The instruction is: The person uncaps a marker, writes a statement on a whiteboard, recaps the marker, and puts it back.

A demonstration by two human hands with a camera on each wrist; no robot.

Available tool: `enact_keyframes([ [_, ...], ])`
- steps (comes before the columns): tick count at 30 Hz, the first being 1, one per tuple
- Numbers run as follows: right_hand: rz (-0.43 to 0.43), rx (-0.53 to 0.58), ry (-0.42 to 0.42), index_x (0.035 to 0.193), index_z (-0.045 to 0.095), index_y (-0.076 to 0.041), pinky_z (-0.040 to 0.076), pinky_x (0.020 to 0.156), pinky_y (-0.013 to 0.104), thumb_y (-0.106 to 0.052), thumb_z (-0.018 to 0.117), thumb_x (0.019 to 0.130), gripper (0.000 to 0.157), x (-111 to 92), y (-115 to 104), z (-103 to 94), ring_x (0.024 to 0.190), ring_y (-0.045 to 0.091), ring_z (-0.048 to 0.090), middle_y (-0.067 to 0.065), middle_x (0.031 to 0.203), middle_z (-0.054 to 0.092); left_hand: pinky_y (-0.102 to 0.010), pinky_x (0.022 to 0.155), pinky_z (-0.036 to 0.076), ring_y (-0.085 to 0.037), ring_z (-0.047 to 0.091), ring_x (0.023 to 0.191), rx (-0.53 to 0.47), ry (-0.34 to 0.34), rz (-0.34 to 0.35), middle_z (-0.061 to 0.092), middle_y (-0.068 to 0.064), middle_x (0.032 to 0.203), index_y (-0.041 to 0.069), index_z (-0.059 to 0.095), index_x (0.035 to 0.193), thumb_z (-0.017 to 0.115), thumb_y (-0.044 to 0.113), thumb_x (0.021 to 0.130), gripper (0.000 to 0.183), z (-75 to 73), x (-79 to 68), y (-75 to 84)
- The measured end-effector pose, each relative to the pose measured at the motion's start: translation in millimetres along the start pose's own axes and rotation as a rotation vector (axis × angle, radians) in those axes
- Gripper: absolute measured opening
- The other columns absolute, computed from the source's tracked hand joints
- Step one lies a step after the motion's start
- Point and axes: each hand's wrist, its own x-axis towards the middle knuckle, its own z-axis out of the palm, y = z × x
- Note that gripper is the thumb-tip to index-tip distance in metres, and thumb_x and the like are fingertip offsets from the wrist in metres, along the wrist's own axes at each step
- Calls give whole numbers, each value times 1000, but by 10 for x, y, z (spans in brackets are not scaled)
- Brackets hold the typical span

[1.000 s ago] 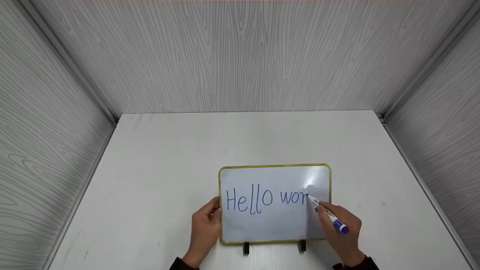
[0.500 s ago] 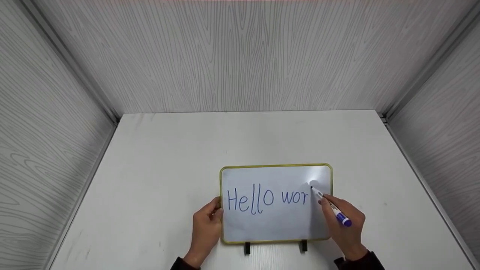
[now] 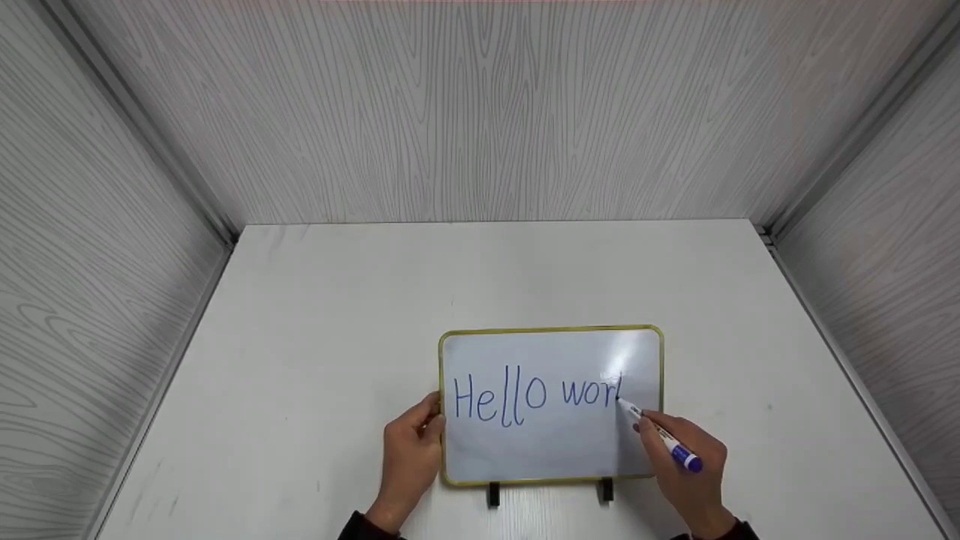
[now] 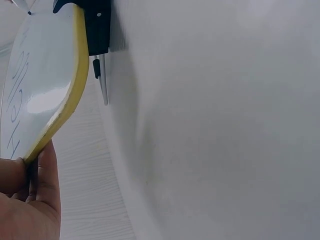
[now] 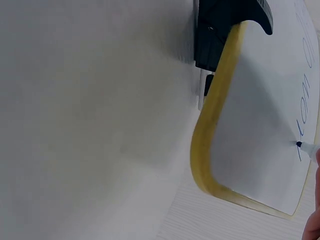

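Observation:
A small whiteboard (image 3: pixel 540 450) with a yellow frame stands on two black feet, bearing "Hello wor" and a further upright stroke in blue. My left hand (image 3: pixel 411 450) pinches its left edge, thumb in front and fingers behind, as the left wrist view also shows. A white marker (image 3: pixel 664 436) with a blue end is gripped in my right hand (image 3: pixel 690 457). In the right wrist view the marker's dark tip (image 5: pixel 299 144) touches the board at the latest stroke. Only a little of the right hand's fingers (image 5: pixel 314 220) shows there.
The board stands near the front of a white table (image 3: pixel 337 300). Grey wood-grain panels (image 3: pixel 480 112) rise at the back and both sides. One black foot (image 4: pixel 97 25) juts out beneath the board's frame in the left wrist view.
The right hand has lifted the marker from the "r", moved it up and right, then drawn it down, leaving a new upright stroke. The left hand keeps its hold on the board.

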Motion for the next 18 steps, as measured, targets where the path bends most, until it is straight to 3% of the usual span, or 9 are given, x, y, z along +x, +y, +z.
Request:
enact_keyframes([
  [7,40,-37,-65,90,80,3,52,64,11,22,78,69,28,-120,-47,-46,73,-3,69,8,80,77,-27,79,56,-22,68,96,20,6,-7,75,-17,113,-12,66,131,64,-19,90,41,7,1,11],
  [12,-34,-54,-62,89,80,4,52,60,13,22,77,67,29,-180,13,-69,66,5,70,11,77,76,-28,79,57,-21,68,95,32,6,2,75,-17,115,-12,66,131,65,-20,90,42,12,8,13],
  [18,-65,-79,-54,88,79,6,53,66,12,23,76,64,29,-186,52,-90,68,7,72,13,77,76,-29,79,57,-20,68,95,42,2,-14,75,-17,116,-11,66,132,65,-19,90,42,16,15,22],
])
